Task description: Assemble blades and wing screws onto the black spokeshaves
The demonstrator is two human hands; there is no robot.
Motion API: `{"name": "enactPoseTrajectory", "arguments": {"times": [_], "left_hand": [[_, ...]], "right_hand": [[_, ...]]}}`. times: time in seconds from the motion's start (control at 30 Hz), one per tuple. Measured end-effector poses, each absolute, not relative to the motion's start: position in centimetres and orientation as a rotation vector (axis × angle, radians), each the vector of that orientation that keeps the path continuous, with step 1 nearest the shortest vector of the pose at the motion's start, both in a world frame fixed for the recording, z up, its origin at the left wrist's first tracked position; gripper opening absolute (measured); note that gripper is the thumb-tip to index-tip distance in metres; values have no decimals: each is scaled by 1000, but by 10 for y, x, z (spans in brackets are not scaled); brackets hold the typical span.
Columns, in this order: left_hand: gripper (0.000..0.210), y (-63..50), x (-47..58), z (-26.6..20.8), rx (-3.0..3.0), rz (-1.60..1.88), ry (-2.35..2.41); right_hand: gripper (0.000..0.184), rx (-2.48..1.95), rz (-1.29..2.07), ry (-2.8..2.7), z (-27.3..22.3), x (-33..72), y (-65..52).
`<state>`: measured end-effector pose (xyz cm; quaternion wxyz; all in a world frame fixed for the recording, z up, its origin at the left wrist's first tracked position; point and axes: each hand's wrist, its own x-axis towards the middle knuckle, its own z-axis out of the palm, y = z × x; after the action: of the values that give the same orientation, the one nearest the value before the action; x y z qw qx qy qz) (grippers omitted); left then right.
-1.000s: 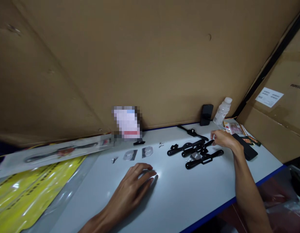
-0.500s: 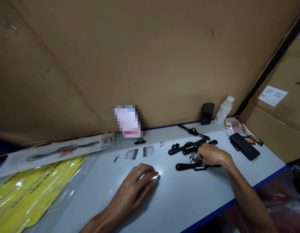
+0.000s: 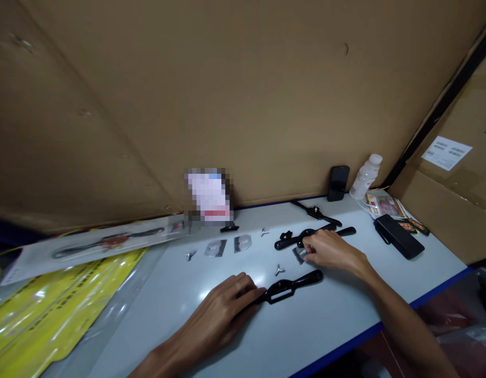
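My left hand (image 3: 231,302) is closed on the left handle of a black spokeshave body (image 3: 306,280), which lies slanted on the table. Just above that tool sits a silver wing screw (image 3: 280,270). The fingers of my right hand (image 3: 327,249) pinch a small grey metal blade (image 3: 297,255) close to the tabletop; part of it is hidden by the fingertips. Right behind this hand lie more black spokeshave bodies (image 3: 287,243), partly covered by it. Farther left are two slotted blades (image 3: 215,248) and a second wing screw (image 3: 190,255).
Another spokeshave (image 3: 316,211), a phone (image 3: 338,183) and a plastic bottle (image 3: 366,177) are at the back right, near a black case (image 3: 399,237). Yellow packaging (image 3: 65,302) and a bagged tool (image 3: 109,242) cover the left side. Cardboard (image 3: 266,105) walls the back.
The front spokeshave body has shifted left, and my left hand now grips its handle. My right hand has left that tool, moving left to a blade. The nearby wing screw sits farther left.
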<state>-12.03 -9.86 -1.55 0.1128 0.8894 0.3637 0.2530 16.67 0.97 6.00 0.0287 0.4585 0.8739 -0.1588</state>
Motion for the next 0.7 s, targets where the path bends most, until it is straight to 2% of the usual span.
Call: {"name": "enactPoseTrajectory", "arguments": {"times": [0.17,0.3,0.4,0.57,0.7], "left_hand": [[28,-102,-118,-12,2669,699,997],[29,-103,-117,-11,2681,680,994],[29,-103,-117,-10,2679,684,991],[27,-102,-115,-9,2661,696,979],[26,-101,-115,-10,2666,691,990]], "right_hand": [[29,1272,-524,2857,50,136,-12],[19,1121,-633,2908,30,122,-13],[22,1265,-666,2986,21,122,-2],[20,1491,-573,2984,36,149,18],[24,1333,-619,2825,48,173,24]]}}
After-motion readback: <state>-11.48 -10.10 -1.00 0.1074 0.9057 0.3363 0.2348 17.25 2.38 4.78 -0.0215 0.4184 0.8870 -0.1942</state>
